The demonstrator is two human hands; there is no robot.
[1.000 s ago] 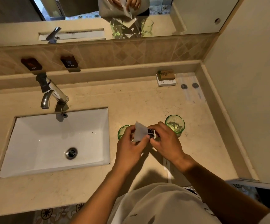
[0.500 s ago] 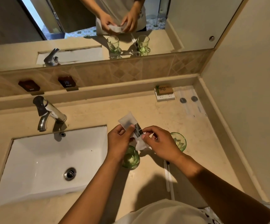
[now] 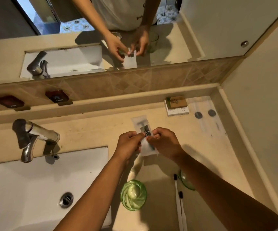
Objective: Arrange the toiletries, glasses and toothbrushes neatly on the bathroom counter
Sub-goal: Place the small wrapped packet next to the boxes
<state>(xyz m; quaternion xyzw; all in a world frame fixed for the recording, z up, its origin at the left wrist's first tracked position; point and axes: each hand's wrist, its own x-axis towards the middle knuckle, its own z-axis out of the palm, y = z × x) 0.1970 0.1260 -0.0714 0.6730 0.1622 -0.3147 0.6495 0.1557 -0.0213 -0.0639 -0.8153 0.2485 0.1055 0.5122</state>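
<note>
Above the beige counter (image 3: 201, 155) I hold a clear plastic packet (image 3: 142, 124) with a dark item inside. My left hand (image 3: 129, 144) pinches its left side and my right hand (image 3: 164, 142) pinches its right side. One green glass (image 3: 133, 195) stands on the counter under my left forearm. A second green glass (image 3: 184, 180) is mostly hidden by my right forearm. Two white toothbrushes (image 3: 179, 207) with dark heads lie side by side between the glasses. Small boxed toiletries (image 3: 176, 105) are stacked at the back near the corner.
A white sink (image 3: 35, 189) with a chrome faucet (image 3: 33, 135) fills the left side. Two round caps (image 3: 204, 113) lie on flat packets beside the boxes. The mirror (image 3: 85, 47) runs along the back and a wall (image 3: 259, 114) closes the right side.
Both hands have carried the packet away from me, toward the back of the counter. The glasses and toothbrushes now lie nearer to me than the hands.
</note>
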